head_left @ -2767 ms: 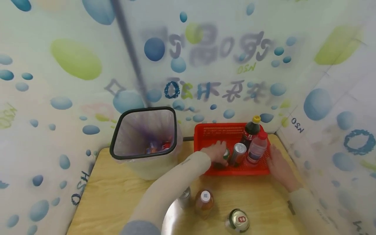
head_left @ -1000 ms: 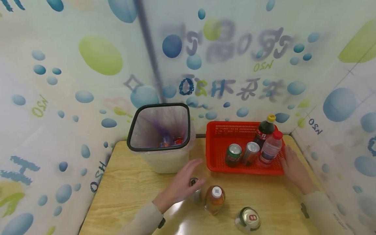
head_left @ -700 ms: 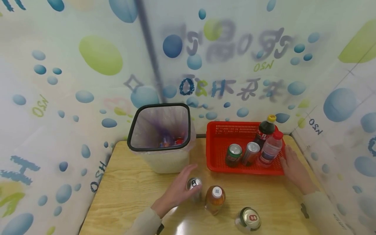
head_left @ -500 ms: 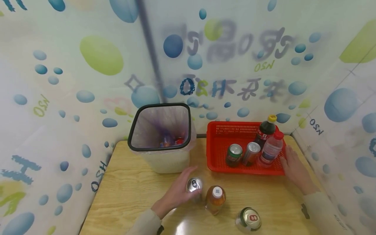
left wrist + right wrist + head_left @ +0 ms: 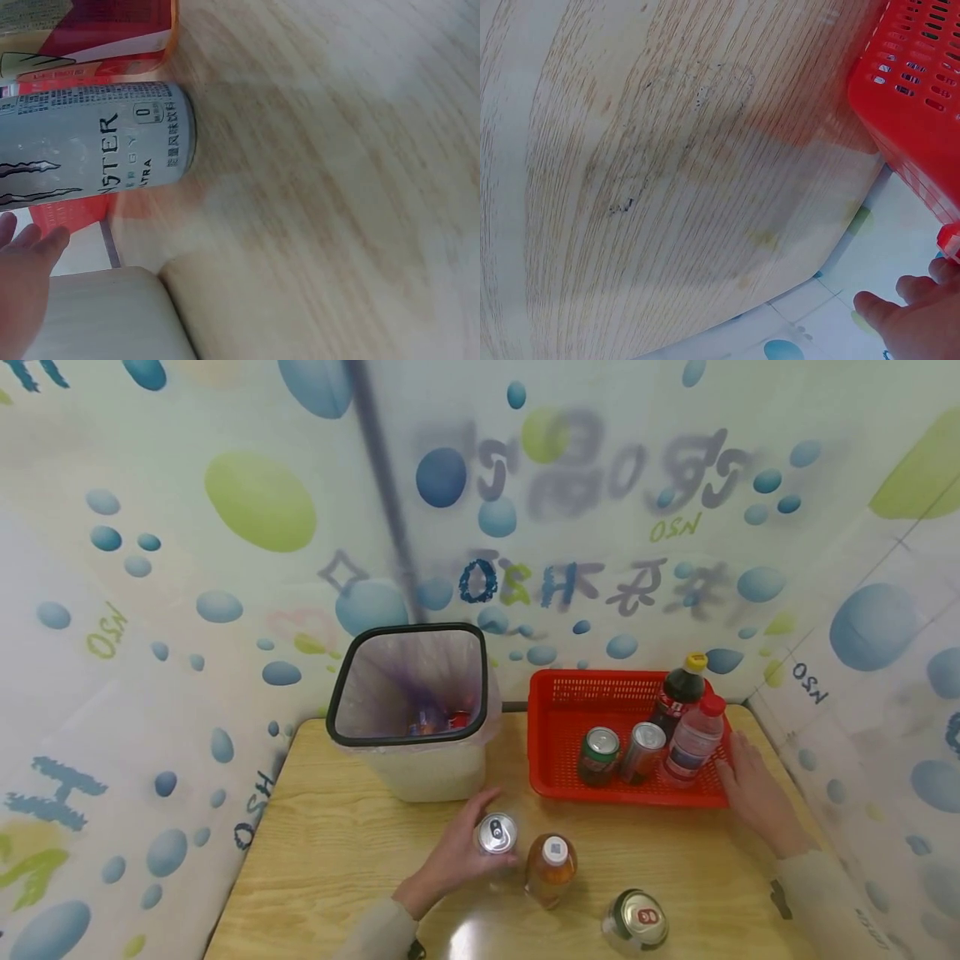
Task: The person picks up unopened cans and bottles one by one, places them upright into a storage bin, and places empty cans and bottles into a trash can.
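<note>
The left hand (image 5: 459, 852) is curved about a silver can (image 5: 497, 833), its grip apart; the left wrist view shows a gap beside the fingers, and thumb contact cannot be determined. The can is upright at the worktop (image 5: 330, 827), between the lined bin (image 5: 431, 772) and an amber bottle (image 5: 551, 877). The right hand (image 5: 757, 793) lies at the right end of the red basket (image 5: 551, 756), fingers extended, grip apart. Basket contents: two cans (image 5: 597, 760) and two bottles (image 5: 693, 743). A gold-topped can (image 5: 637, 920) stands nearer the person.
</note>
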A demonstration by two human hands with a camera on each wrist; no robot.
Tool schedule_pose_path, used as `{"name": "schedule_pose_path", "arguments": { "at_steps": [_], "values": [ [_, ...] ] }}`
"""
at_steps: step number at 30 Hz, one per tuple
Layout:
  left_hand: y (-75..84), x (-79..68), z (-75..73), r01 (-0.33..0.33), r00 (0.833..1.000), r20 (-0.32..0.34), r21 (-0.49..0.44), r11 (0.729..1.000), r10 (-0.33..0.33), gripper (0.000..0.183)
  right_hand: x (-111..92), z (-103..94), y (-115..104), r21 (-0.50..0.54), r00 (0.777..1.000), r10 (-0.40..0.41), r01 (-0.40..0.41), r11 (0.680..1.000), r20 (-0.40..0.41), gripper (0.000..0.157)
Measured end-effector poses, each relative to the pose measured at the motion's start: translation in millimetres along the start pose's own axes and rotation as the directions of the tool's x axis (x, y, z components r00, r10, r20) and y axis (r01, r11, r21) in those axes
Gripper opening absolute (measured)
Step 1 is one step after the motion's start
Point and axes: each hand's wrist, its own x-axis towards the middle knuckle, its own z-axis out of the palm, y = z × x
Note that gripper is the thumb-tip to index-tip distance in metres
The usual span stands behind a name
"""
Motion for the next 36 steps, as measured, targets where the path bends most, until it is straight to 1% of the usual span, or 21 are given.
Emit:
{"name": "schedule_pose_path", "arguments": {
  "at_steps": [4, 7, 10, 14, 16, 20, 24, 27, 30, 33, 36],
  "values": [
    [-4.7, -0.8, 3.6, 0.016, 1.0, 0.011, -0.037, 0.999, -0.016, 0.104, -0.3, -0.4, -0.2, -0.001, 1.0, 0.0, 0.0, 1.0, 0.001, 0.075],
    [-7.0, -1.5, 5.6, 0.018, 1.0, 0.015, -0.058, 0.998, -0.018, 0.1, -0.7, -0.3, -1.0, -0.005, 1.0, 0.0, 0.0, 1.0, 0.0, 0.074],
    [-9.4, -1.9, 7.7, -0.014, 1.0, 0.001, -0.081, 0.997, 0.014, 0.086, -0.9, 0.3, -1.7, -0.005, 1.0, -0.005, 0.005, 1.0, -0.005, 0.074],
    [-13.5, -2.7, 12.1, -0.075, 0.997, -0.036, -0.072, 0.995, 0.072, 0.066, -0.9, 1.2, -0.6, -0.005, 1.0, -0.01, 0.01, 1.0, -0.019, 0.073],
    [-14.8, -3.2, 14.5, -0.097, 0.994, -0.059, -0.059, 0.994, 0.094, 0.06, -1.3, 1.2, 0.4, -0.007, 1.0, -0.011, 0.01, 1.0, -0.02, 0.072],
    [-14.4, -4.6, 17.5, -0.122, 0.989, -0.092, -0.053, 0.991, 0.117, 0.057, -2.1, 0.8, 0.3, 0.0, 1.0, -0.01, 0.01, 1.0, -0.014, 0.073],
    [-7.9, -6.1, 16.2, -0.112, 0.989, -0.1, -0.07, 0.991, 0.105, 0.055, -2.6, 0.4, -1.1, 0.007, 1.0, -0.012, 0.012, 1.0, -0.009, 0.073],
    [0.8, -5.0, 12.9, -0.099, 0.991, -0.102, -0.087, 0.991, 0.09, 0.055, -2.4, 0.3, -1.4, 0.002, 1.0, -0.013, 0.013, 1.0, -0.011, 0.072],
    [10.8, -1.4, 9.0, -0.105, 0.99, -0.105, -0.1, 0.989, 0.095, 0.055, -2.5, 0.2, -1.4, -0.002, 1.0, -0.01, 0.01, 1.0, -0.011, 0.072],
    [20.8, 3.2, 5.4, -0.133, 0.986, -0.11, -0.096, 0.986, 0.122, 0.055, -2.9, -0.2, -2.1, 0.004, 1.0, -0.009, 0.009, 1.0, -0.009, 0.072],
    [31.9, 8.1, 1.8, -0.175, 0.98, -0.112, -0.072, 0.982, 0.166, 0.057, -3.5, -1.1, -3.5, 0.005, 1.0, -0.021, 0.021, 1.0, -0.017, 0.072]
  ]
}}
